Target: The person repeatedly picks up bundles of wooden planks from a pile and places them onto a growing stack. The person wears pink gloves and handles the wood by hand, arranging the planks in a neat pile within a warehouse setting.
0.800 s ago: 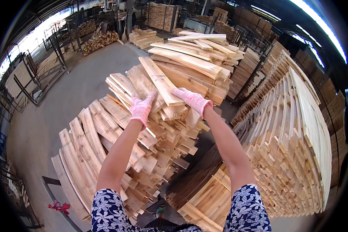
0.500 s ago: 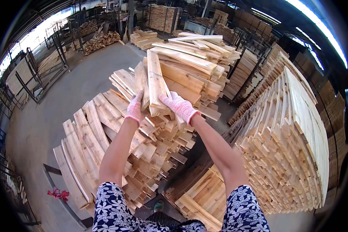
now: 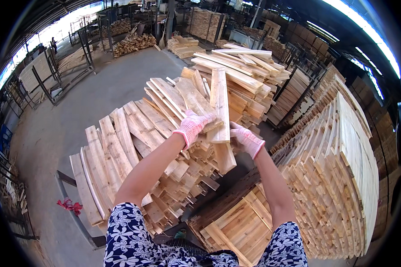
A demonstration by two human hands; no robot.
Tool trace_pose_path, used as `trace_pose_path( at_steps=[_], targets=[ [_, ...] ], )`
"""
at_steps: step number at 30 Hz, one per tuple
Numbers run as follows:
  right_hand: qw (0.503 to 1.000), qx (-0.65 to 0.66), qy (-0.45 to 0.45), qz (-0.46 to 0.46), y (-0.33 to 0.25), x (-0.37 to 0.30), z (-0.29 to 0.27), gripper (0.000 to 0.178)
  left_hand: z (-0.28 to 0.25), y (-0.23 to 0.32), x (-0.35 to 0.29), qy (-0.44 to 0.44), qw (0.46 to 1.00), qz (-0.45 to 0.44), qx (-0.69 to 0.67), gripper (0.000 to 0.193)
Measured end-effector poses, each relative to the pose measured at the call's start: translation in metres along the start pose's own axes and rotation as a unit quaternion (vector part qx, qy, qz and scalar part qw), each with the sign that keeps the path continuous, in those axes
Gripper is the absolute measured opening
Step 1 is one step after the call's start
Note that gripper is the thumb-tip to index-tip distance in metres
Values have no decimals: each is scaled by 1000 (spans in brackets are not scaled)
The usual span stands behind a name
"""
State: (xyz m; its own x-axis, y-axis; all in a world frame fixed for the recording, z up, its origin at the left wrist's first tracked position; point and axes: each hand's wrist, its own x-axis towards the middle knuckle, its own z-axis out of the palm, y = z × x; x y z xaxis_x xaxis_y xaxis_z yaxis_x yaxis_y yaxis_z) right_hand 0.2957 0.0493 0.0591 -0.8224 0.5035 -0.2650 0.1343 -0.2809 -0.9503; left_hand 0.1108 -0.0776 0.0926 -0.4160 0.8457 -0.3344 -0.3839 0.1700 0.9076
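Pale board (image 3: 219,104) points away over the near pile (image 3: 112,144), its near end between the person's two hands, against a browner board (image 3: 194,95) on its left. The left hand (image 3: 193,127) is clamped on the browner board's near end; the right hand (image 3: 247,139) is apart from it, at the pale board's right edge, its grip unclear. Handling loose boards seems the step; next calls, probably, for securing both edges before any lift
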Motion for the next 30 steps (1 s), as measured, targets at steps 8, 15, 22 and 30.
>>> trace_pose_path(
  at_steps=[8,15,22,30],
  targets=[
    [979,-148,136,-44,25,19,-31,69,19,-33,28,114,988,50,87,107],
    [947,-148,149,-244,14,36,-35,36,27,-30,32,155,944,213,200,84],
    [966,247,76,-11,10,-28,46,63,-14,-30,-56,57,988,82,120,88],
    [987,145,72,21,31,25,6,59,-5,-29,-44,-45,996,-25,-70,93]
  ],
)
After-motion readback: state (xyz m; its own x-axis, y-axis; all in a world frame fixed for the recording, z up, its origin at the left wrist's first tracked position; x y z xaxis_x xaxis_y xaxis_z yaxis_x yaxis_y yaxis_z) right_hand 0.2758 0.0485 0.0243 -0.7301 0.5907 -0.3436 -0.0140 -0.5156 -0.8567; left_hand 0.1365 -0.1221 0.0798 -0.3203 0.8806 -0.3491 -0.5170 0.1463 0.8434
